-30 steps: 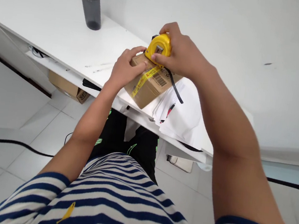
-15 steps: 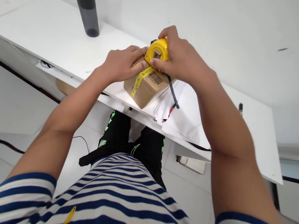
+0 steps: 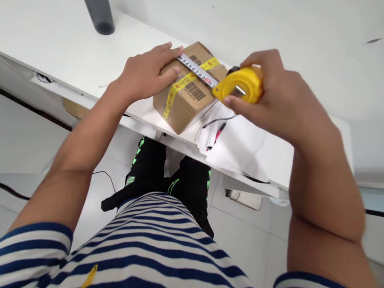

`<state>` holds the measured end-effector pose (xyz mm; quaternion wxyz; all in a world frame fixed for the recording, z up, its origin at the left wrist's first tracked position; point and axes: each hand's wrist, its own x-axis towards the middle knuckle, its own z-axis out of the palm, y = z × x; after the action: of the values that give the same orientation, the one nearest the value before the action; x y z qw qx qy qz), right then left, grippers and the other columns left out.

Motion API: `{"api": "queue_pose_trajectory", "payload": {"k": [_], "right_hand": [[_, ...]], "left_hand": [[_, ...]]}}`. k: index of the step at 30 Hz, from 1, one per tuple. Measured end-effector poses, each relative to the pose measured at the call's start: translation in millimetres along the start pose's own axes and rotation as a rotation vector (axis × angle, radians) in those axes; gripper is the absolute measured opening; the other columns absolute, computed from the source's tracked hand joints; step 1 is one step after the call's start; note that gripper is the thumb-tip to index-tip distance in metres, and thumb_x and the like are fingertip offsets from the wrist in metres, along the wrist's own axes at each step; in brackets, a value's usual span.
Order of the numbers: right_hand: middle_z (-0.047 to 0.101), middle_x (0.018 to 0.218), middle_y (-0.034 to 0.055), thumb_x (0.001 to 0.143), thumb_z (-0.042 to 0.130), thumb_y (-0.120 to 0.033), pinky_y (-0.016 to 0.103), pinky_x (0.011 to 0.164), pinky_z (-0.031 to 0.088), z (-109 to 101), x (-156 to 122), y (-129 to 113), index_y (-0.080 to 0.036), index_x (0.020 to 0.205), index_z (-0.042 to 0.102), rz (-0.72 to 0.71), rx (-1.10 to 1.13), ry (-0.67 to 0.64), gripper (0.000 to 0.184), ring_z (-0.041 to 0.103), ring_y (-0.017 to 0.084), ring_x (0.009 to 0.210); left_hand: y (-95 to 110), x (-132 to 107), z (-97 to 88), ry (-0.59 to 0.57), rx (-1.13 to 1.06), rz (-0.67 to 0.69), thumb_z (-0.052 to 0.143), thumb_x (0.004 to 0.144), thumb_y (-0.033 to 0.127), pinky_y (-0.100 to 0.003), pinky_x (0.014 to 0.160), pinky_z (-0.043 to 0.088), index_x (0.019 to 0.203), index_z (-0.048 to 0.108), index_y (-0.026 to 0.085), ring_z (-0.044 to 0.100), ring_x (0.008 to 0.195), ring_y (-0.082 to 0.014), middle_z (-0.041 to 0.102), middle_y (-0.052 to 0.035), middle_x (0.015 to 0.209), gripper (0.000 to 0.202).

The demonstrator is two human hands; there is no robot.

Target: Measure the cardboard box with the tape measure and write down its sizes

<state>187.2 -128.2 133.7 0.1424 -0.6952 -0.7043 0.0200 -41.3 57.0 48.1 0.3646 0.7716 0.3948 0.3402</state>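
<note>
A brown cardboard box (image 3: 179, 109) with yellow printed tape and a barcode label sits on the white table. My left hand (image 3: 143, 74) is at the box's left side, its fingers closing on the end of a steel tape blade (image 3: 197, 71). That blade runs across the box top, numbers facing up, to a yellow tape measure (image 3: 245, 81) just past the right edge. Wrapped round the tape measure's case is my right hand (image 3: 278, 91), thumb underneath. The blade's tip is hidden by my left fingers.
White papers (image 3: 242, 139) lie right of the box, with a red and black pen (image 3: 220, 132) on them. A dark bottle (image 3: 97, 4) stands at the back left of the table (image 3: 37, 29). A wall rises behind.
My right hand has moved right with the tape measure, drawing the blade out across the box top. My left hand stays at the box's left side.
</note>
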Motion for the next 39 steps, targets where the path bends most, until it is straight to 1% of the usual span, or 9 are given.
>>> {"api": "queue_pose_trajectory", "payload": {"k": [4,9,13,19,25,29,33,36,39], "right_hand": [[0.071,0.101,0.0071,0.085,0.062,-0.059,0.051,0.064,0.053,7,-25,15,-0.039,0.128,0.046,0.017,0.075,0.052,0.050,0.066,0.030,0.077],[0.071,0.109,0.0080,0.082,0.064,-0.063,0.052,0.068,0.055,22,-24,22,-0.037,0.139,0.041,0.083,0.095,0.091,0.066,0.068,0.032,0.083],[0.066,0.129,0.0102,0.087,0.056,-0.066,0.053,0.078,0.057,37,-17,22,-0.034,0.142,0.041,-0.019,0.112,0.225,0.066,0.069,0.033,0.100],[0.062,0.137,0.0108,0.092,0.047,-0.062,0.052,0.085,0.057,43,5,15,-0.028,0.145,0.040,-0.135,0.074,0.273,0.063,0.065,0.034,0.112],[0.061,0.138,0.0139,0.092,0.046,-0.049,0.052,0.089,0.054,57,74,-16,-0.024,0.146,0.041,-0.170,0.050,0.211,0.060,0.063,0.035,0.112],[0.062,0.135,0.0160,0.091,0.048,-0.049,0.051,0.088,0.052,65,114,-36,-0.023,0.149,0.036,-0.179,0.092,0.184,0.065,0.064,0.035,0.108],[0.058,0.139,0.0157,0.094,0.046,-0.055,0.055,0.093,0.051,58,122,-33,-0.027,0.156,0.023,-0.174,0.167,0.241,0.072,0.062,0.035,0.114],[0.057,0.138,0.0161,0.094,0.042,-0.067,0.058,0.092,0.052,51,116,-15,-0.031,0.158,0.014,-0.081,0.319,0.395,0.079,0.064,0.035,0.112],[0.055,0.135,0.0173,0.091,0.035,-0.079,0.053,0.084,0.057,53,109,1,-0.032,0.159,0.006,-0.004,0.507,0.428,0.088,0.067,0.032,0.106]], "left_hand": [[-9,4,-0.8,-0.060,0.043,0.071,0.077,0.073,0.061,-0.056,0.127,0.019,0.123,0.066,0.042,0.026,0.153,-0.0356,0.067,0.0120,0.131,0.054],[-22,11,-1.6,0.079,-0.222,0.026,0.080,0.072,0.045,-0.057,0.124,0.026,0.111,0.072,0.035,0.034,0.149,-0.0390,0.070,0.0019,0.125,0.041],[-17,11,-3.7,0.103,-0.326,-0.019,0.073,0.078,0.036,-0.058,0.123,0.027,0.115,0.071,0.033,0.040,0.146,-0.0380,0.070,-0.0008,0.121,0.037],[17,-4,-12.6,-0.161,0.242,0.102,0.065,0.083,0.050,-0.050,0.120,0.035,0.136,0.063,0.037,0.051,0.137,-0.0345,0.065,0.0037,0.139,0.055],[30,-15,-11.8,-0.182,0.466,0.128,0.048,0.092,0.051,-0.045,0.111,0.044,0.150,0.049,0.038,0.055,0.134,-0.0316,0.060,0.0023,0.147,0.059],[17,-16,-4.6,-0.081,0.274,0.107,0.056,0.089,0.049,-0.046,0.100,0.050,0.145,0.055,0.036,0.066,0.114,-0.0325,0.072,-0.0030,0.128,0.057],[-10,-24,-0.8,0.156,-0.086,-0.083,0.069,0.080,0.051,-0.045,0.095,0.053,0.156,0.039,0.027,0.069,0.099,-0.0277,0.073,-0.0085,0.110,0.085],[-35,-40,-2.0,0.257,-0.449,-0.123,0.073,0.077,0.054,-0.040,0.088,0.057,0.138,0.056,0.021,0.069,0.096,-0.0236,0.072,-0.0090,0.108,0.071],[-57,-60,0.4,0.264,-0.792,-0.089,0.077,0.073,0.055,-0.036,0.083,0.058,0.118,0.062,0.021,0.070,0.097,-0.0226,0.072,-0.0082,0.113,0.058]]}}
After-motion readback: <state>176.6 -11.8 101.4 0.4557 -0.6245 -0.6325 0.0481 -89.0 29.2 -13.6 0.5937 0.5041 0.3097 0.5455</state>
